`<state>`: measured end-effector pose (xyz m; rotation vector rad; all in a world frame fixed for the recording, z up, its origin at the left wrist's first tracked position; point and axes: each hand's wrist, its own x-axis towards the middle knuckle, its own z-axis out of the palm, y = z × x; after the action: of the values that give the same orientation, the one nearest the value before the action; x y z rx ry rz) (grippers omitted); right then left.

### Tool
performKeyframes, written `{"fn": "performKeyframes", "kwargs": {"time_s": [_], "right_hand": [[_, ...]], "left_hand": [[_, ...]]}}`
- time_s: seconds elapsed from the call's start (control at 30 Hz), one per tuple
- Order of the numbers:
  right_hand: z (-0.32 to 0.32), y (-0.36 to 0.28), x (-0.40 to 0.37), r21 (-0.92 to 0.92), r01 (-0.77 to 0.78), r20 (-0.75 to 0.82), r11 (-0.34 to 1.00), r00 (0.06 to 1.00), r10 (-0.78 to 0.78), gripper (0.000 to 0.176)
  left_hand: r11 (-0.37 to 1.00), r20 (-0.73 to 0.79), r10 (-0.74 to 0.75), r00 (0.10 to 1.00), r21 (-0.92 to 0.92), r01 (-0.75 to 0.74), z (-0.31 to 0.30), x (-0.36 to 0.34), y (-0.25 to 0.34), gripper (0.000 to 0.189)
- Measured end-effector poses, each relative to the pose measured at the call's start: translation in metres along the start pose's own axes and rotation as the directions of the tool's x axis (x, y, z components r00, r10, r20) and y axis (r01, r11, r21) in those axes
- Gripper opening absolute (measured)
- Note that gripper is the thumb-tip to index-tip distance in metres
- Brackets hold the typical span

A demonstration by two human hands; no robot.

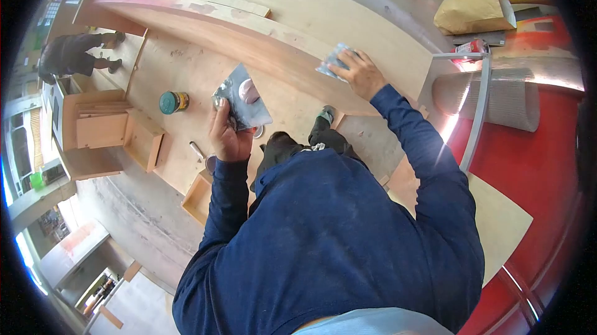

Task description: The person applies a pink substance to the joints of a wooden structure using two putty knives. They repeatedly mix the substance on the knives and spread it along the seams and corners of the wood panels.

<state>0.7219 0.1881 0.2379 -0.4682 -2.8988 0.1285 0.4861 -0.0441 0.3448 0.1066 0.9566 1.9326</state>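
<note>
My left hand [231, 135] is closed on the lower left edge of a flat grey metal plate [258, 111]. A lump of pale pink putty [249, 91] sits on the plate. Over the long plywood piece [385, 24], my right hand [363, 77] grips a thin grey scraper blade [336, 60], its flat face close over the wood near the front edge. Pinkish smears mark the plywood further left. Both hands are apart from each other, the left one lower and nearer my body.
A green-lidded can [173, 102] and a handled tool [198, 150] lie on the floor at left, near wooden drawer boxes [144, 139]. Another person [74, 55] is at the far left. At right are a paper bag [476, 9], a metal frame [482, 105] and a mesh roll [504, 102].
</note>
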Motion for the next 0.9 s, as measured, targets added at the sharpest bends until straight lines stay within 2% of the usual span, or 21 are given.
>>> {"fn": "performKeyframes", "kwargs": {"time_s": [0.1, 0.17, 0.2, 0.27, 0.33, 0.37, 0.4, 0.47, 0.5, 0.53, 0.57, 0.6, 0.63, 0.7, 0.77, 0.83, 0.87, 0.9], "right_hand": [[0.0, 0.012, 0.042, -0.006, -0.008, -0.051, 1.0, 0.999, 0.007, 0.041], [-0.003, 0.033, 0.07, 0.036, -0.226, -0.085, 0.974, 0.97, 0.228, 0.037], [-0.018, 0.039, 0.078, 0.038, -0.233, -0.091, 0.972, 0.968, 0.235, 0.037], [-0.057, 0.057, 0.088, 0.458, -0.294, -0.246, 0.839, 0.865, 0.437, 0.03], [-0.106, 0.068, 0.075, 0.699, -0.538, 0.072, 0.472, 0.709, 0.702, 0.025], [-0.101, 0.084, 0.057, 0.697, -0.541, 0.07, 0.471, 0.705, 0.706, 0.025], [-0.088, 0.106, 0.028, 0.678, -0.603, 0.096, 0.421, 0.64, 0.762, 0.026], [-0.07, 0.133, 0.001, 0.63, -0.712, 0.146, 0.31, 0.501, 0.853, 0.03], [-0.077, 0.112, 0.002, 0.299, -0.828, 0.008, 0.475, 0.5, 0.866, 0.037], [-0.085, 0.086, -0.001, -0.082, -0.846, -0.125, 0.527, 0.533, 0.837, 0.045], [-0.083, 0.075, -0.005, -0.085, -0.846, -0.128, 0.526, 0.533, 0.837, 0.045], [-0.077, 0.066, -0.007, 0.1, -0.735, -0.213, 0.67, 0.642, 0.736, 0.051], [-0.072, 0.054, -0.012, 0.268, -0.569, -0.313, 0.777, 0.711, 0.629, 0.056], [-0.089, -0.001, 0.013, 0.371, -0.481, -0.253, 0.795, 0.771, 0.584, 0.061], [-0.102, -0.05, 0.039, 0.392, -0.502, -0.138, 0.771, 0.797, 0.589, 0.066], [-0.107, -0.086, 0.057, 0.34, -0.481, -0.09, 0.808, 0.839, 0.537, 0.058], [-0.116, -0.1, 0.071, 0.337, -0.491, -0.087, 0.804, 0.834, 0.545, 0.058], [-0.128, -0.113, 0.088, 0.207, -0.413, -0.165, 0.887, 0.879, 0.448, 0.054]], "left_hand": [[1.0, -0.016, -0.01, 1.0, -0.023, 0.01, 0.014, 0.006, -0.007, 0.028], [1.0, -0.041, -0.004, 0.999, -0.024, 0.003, 0.022, 0.016, -0.007, 0.027], [1.0, -0.035, -0.006, 0.999, -0.017, 0.006, 0.023, 0.022, -0.005, 0.027], [1.0, 0.037, 0.018, 0.999, 0.022, -0.018, 0.023, 0.036, 0.0, 0.026], [1.0, 0.023, 0.003, 1.0, 0.019, -0.004, 0.019, 0.049, 0.002, 0.026], [1.0, 0.009, -0.002, 1.0, 0.012, 0.002, 0.016, 0.056, 0.004, 0.026], [1.0, 0.017, -0.005, 1.0, 0.01, 0.005, 0.012, 0.059, 0.003, 0.026], [0.997, 0.251, 0.061, 0.966, 0.028, -0.07, 0.005, 0.068, 0.007, 0.033], [0.997, 0.252, 0.062, 0.966, 0.022, -0.07, 0.01, 0.074, 0.011, 0.033], [0.998, 0.167, 0.036, 0.985, 0.04, -0.043, 0.017, 0.084, 0.016, 0.028], [0.998, 0.077, 0.01, 0.997, 0.055, -0.015, 0.023, 0.093, 0.017, 0.023], [0.998, 0.108, 0.032, 0.994, 0.051, -0.038, 0.024, 0.099, 0.017, 0.022], [0.998, 0.103, 0.032, 0.994, 0.051, -0.037, 0.024, 0.104, 0.014, 0.022], [0.997, 0.119, 0.049, 0.992, 0.053, -0.056, 0.026, 0.116, 0.008, 0.021], [0.996, 0.117, 0.06, 0.991, 0.052, -0.066, 0.031, 0.125, 0.001, 0.021], [0.997, 0.123, 0.05, 0.991, 0.047, -0.056, 0.032, 0.132, -0.005, 0.02], [0.996, 0.136, 0.061, 0.989, 0.056, -0.069, 0.036, 0.134, -0.005, 0.018], [0.997, 0.14, 0.051, 0.989, 0.054, -0.059, 0.035, 0.137, -0.007, 0.018]]}}
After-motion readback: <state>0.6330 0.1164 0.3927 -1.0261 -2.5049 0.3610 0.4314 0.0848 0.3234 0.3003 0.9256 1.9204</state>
